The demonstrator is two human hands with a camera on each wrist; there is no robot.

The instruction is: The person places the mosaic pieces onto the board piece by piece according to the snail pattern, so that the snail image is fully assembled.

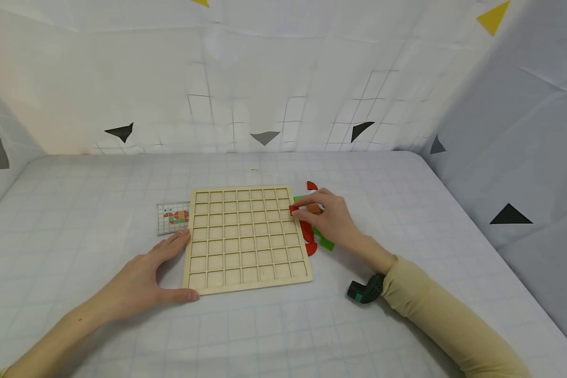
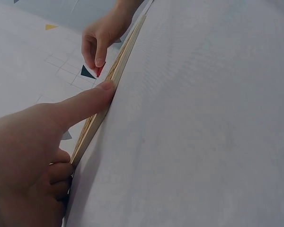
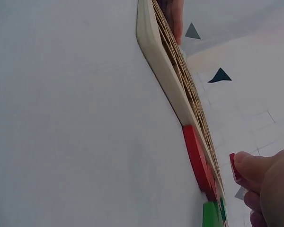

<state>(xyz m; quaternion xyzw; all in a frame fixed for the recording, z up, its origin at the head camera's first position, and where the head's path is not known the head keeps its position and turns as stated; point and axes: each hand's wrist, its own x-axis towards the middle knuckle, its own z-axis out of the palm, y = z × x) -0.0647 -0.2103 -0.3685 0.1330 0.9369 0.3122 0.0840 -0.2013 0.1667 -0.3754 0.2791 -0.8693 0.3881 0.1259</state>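
A pale wooden grid board point(image 1: 248, 215) with square recesses lies on the table. My left hand point(image 1: 144, 281) rests at its near-left corner, thumb on the front edge and fingers along the left edge. Between thumb and fingertips, my right hand point(image 1: 328, 215) pinches a small red piece point(image 1: 292, 210), held just above the board's right edge. In the right wrist view this red piece point(image 3: 235, 168) is off the surface. Beside the board, partly under the right hand, lie red pieces point(image 1: 311, 249), green pieces point(image 1: 327, 244) and an orange piece point(image 1: 314, 208).
A pattern card point(image 1: 172, 218) with a printed red, green and orange figure lies at the board's left edge, partly covered by it. A black wrist device point(image 1: 366, 290) is at the right sleeve. White walls with dark triangle markers point(image 1: 264, 137) stand behind the table.
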